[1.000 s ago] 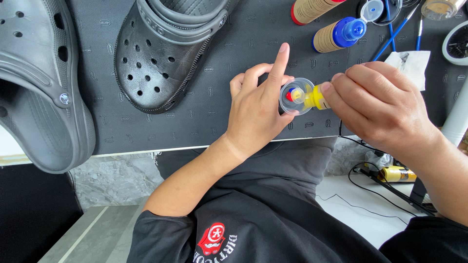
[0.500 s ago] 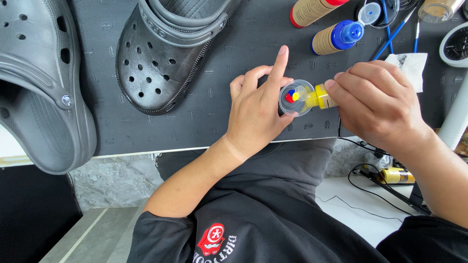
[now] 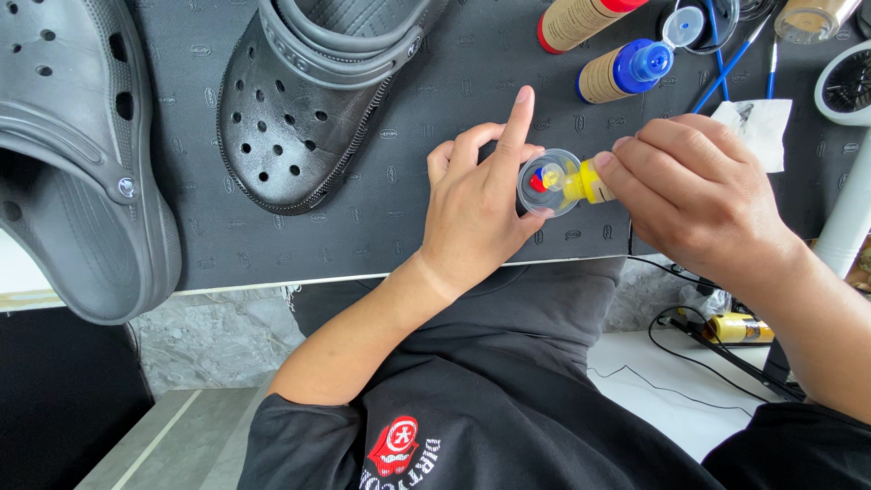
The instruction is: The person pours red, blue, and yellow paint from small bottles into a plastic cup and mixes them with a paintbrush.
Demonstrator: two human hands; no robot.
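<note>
Leaving a bare strip of dark mat [image 3: 390, 227] between the black clog [image 3: 313, 100] and the left hand [image 3: 476, 213], wide enough for a hand to pass. Crowding the far right corner: two paint bottles [image 3: 626, 71], blue brushes [image 3: 726, 54], a tissue [image 3: 758, 127] and a white fan [image 3: 848, 86]. Blocking the left edge, a grey clog [image 3: 77, 154] overhanging the bench.

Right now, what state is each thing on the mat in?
Small clear cup: held by left hand, red and blue paint inside.
Yellow paint bottle: in right hand, tipped, nozzle at cup.
Blue-capped bottle: lying, flip lid open.
Red-capped bottle: lying, capped.
Black clog: sitting untouched.
</note>
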